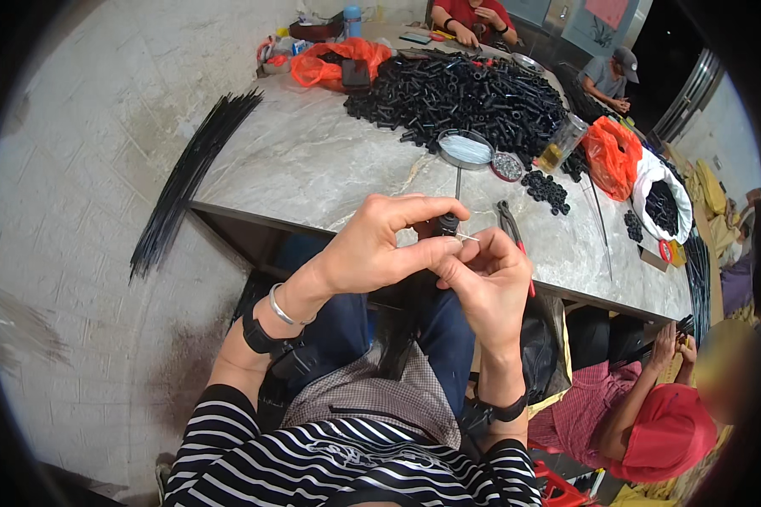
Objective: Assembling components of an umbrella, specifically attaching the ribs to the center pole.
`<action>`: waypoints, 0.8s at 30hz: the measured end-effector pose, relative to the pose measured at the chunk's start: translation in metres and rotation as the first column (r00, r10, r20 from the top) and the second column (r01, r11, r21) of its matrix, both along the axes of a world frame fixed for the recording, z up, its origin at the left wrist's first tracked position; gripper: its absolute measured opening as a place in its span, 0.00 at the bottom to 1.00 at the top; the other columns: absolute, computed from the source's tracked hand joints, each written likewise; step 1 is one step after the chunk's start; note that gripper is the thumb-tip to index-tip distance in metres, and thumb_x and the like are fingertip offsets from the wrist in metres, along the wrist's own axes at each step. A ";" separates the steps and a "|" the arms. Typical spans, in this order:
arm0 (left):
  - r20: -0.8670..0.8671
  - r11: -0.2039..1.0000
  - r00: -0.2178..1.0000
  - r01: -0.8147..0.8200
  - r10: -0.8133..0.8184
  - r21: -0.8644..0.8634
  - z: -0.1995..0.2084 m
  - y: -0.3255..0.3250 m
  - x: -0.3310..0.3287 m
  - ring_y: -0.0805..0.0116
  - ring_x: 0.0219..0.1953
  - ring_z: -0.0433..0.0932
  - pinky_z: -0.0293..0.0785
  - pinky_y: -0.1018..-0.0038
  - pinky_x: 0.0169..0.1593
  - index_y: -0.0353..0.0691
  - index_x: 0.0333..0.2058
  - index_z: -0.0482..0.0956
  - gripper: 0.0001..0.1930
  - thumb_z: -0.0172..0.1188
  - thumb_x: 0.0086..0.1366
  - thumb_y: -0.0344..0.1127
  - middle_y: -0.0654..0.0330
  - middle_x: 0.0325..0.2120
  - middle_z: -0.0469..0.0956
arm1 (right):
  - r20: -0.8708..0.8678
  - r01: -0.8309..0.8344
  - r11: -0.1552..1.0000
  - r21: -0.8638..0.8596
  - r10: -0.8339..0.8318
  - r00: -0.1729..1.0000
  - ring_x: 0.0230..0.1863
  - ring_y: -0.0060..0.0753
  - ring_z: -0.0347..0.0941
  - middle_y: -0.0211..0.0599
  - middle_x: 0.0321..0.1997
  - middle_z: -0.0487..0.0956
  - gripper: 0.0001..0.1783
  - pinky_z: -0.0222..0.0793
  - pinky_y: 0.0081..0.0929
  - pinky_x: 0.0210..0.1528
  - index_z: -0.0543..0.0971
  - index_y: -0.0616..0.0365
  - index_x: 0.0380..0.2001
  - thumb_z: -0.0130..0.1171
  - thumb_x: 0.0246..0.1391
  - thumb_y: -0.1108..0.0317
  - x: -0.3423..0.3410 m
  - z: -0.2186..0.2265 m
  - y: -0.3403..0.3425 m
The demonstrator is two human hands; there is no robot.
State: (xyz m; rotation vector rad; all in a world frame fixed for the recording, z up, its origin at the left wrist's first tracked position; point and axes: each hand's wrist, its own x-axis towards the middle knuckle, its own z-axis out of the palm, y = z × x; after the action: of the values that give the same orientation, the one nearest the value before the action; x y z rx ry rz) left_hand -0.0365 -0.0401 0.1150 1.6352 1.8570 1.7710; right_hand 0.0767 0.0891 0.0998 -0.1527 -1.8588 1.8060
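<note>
Table (330, 169), landmark. On it, far side: heap of short tubes (465, 89). Nearer than the heap: round tin (466, 149), pliers (511, 224) by the near edge. Left of table, on floor: bundle of rods (186, 182). Before the near edge: both hands.

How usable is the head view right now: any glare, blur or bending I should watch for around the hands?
Head view: the left hand and right hand are sharp and evenly lit around the small black cylindrical part; mild sheen on the grey marble-patterned tabletop, no harsh glare; fisheye bends the table edge and the bundle of long black rods; corners are black vignette.
</note>
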 end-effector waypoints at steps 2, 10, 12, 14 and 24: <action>0.039 1.000 0.999 0.015 -0.015 -0.002 0.003 -0.003 0.003 0.77 0.31 0.78 0.74 0.80 0.34 0.34 0.44 0.78 0.15 0.62 0.56 0.26 0.59 0.32 0.80 | -0.022 -0.043 0.997 -0.059 0.042 0.999 0.24 0.14 0.71 0.29 0.23 0.77 0.10 0.68 0.12 0.26 0.74 0.63 0.24 0.67 0.45 0.78 0.001 0.002 -0.001; 0.076 0.999 0.997 0.025 -0.022 -0.044 0.007 -0.014 0.015 0.79 0.32 0.76 0.73 0.81 0.34 0.33 0.42 0.78 0.13 0.61 0.57 0.26 0.61 0.32 0.80 | -0.042 -0.211 0.968 -0.132 0.207 0.977 0.22 0.13 0.70 0.28 0.22 0.77 0.08 0.66 0.13 0.25 0.77 0.64 0.29 0.67 0.46 0.76 0.000 -0.005 -0.006; 0.249 0.995 0.964 0.102 -0.097 -0.005 -0.005 -0.015 0.012 0.78 0.34 0.76 0.74 0.80 0.39 0.33 0.47 0.76 0.16 0.62 0.58 0.28 0.62 0.34 0.79 | -0.018 -0.247 0.960 -0.133 0.247 0.969 0.22 0.12 0.69 0.27 0.22 0.77 0.08 0.65 0.13 0.24 0.79 0.64 0.29 0.67 0.46 0.74 0.005 -0.011 -0.008; 0.339 0.981 0.920 0.182 -0.196 0.074 -0.007 -0.017 0.013 0.77 0.37 0.76 0.73 0.79 0.42 0.32 0.50 0.73 0.19 0.61 0.60 0.32 0.62 0.34 0.78 | 0.122 -0.280 0.960 -0.013 0.280 0.952 0.21 0.11 0.67 0.24 0.19 0.75 0.06 0.62 0.14 0.23 0.81 0.63 0.28 0.67 0.48 0.72 0.012 -0.021 -0.004; 0.440 0.849 0.754 0.294 -0.488 0.439 -0.003 -0.013 0.037 0.78 0.27 0.64 0.71 0.75 0.42 0.30 0.60 0.60 0.32 0.49 0.67 0.50 0.69 0.21 0.62 | -0.090 0.230 0.828 0.511 -0.214 0.973 0.24 0.23 0.73 0.34 0.27 0.77 0.09 0.70 0.19 0.27 0.79 0.64 0.32 0.66 0.46 0.73 0.050 0.035 -0.025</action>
State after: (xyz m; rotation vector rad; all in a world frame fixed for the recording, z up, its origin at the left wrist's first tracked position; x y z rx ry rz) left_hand 0.0005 -0.0534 0.1123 1.2821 0.9056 2.1290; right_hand 0.1269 0.0640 0.1344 -0.1338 -2.1361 1.0941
